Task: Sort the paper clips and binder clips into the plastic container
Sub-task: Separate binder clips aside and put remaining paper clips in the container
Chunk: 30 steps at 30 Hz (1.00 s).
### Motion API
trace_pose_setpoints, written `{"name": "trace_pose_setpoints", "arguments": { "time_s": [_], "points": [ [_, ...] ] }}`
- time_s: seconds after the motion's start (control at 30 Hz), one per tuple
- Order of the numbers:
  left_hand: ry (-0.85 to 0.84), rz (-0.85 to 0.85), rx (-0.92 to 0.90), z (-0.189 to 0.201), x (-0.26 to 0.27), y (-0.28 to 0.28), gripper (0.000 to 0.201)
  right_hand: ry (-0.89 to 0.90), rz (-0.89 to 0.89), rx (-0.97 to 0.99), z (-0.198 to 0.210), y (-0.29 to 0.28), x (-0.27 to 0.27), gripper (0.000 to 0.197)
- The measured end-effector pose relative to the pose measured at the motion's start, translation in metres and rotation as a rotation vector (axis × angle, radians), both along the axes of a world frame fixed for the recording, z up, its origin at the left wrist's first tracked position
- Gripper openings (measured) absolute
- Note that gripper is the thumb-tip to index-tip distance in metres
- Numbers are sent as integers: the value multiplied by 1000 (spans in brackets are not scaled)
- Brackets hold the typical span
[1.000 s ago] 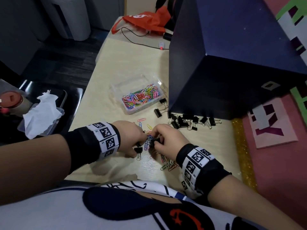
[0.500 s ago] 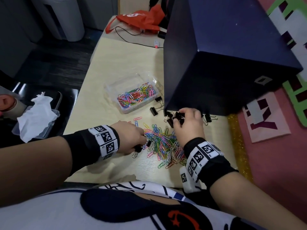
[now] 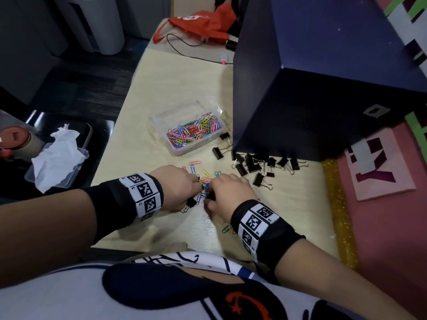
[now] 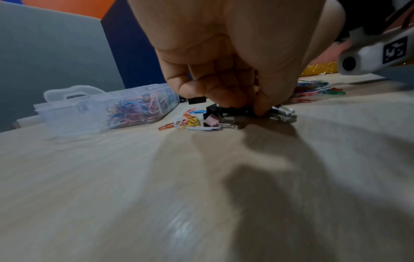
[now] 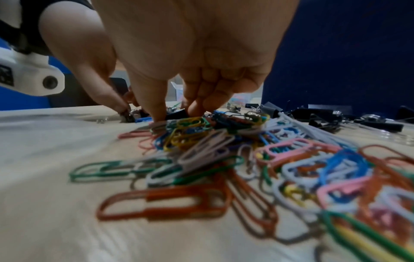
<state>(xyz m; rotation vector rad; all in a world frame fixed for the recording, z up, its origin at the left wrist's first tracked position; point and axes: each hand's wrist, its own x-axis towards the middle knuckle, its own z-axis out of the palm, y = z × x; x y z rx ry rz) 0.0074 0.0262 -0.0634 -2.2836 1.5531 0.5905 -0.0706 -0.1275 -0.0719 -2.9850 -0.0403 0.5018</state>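
Observation:
A clear plastic container (image 3: pixel 159 118) holds coloured paper clips in its right half. Loose paper clips (image 5: pixel 246 159) lie in a pile on the table near the front edge. Both hands meet over this pile. My left hand (image 4: pixel 248 106) pinches a small black binder clip (image 4: pixel 215 110) down on the table top. Right beside it, my right hand (image 5: pixel 174 113) pinches another black binder clip (image 5: pixel 177 113) between thumb and fingers at the pile's edge. Several more black binder clips (image 3: pixel 261 167) lie to the right, against the foot of the box.
A large dark blue box (image 3: pixel 312 88) stands on the table's right side, close behind the binder clips. An orange bag (image 3: pixel 198 21) and a cable lie at the far end. Left of the table, a tray (image 3: pixel 57 158) holds white tissue.
My right hand has come back from the binder clips by the blue box to the paper clip pile, close to the left hand. The left hand has stayed at the pile.

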Motion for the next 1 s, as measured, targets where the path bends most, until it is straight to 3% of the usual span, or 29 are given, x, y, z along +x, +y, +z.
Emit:
{"name": "trace_pose_setpoints", "arguments": {
  "time_s": [0.2, 0.43, 0.53, 0.63, 0.77, 0.83, 1.0],
  "points": [
    [80, -76, -4, 0, 0, -1, 29, -111, -109, 108, 3, -11, -4, 32],
    [37, -108, 21, 2, 0, -10, 32, -276, -530, 190, 10, -45, 1, 29],
    [28, -47, -7, 6, 2, -16, 33, -288, -680, 185, 13, -61, 4, 31],
    [30, 138, -165, 19, 8, -27, 32, -340, -744, 183, 12, -68, 2, 33],
    [78, 505, -465, 31, 28, -44, 30, -306, -654, 211, 9, -60, 0, 30],
    [105, 606, -527, 30, 39, -43, 33, -287, -553, 222, 8, -51, -1, 25],
    [83, 483, -321, 17, 40, -21, 20, -140, -226, 246, 6, -30, 1, 18]
  ]
}}
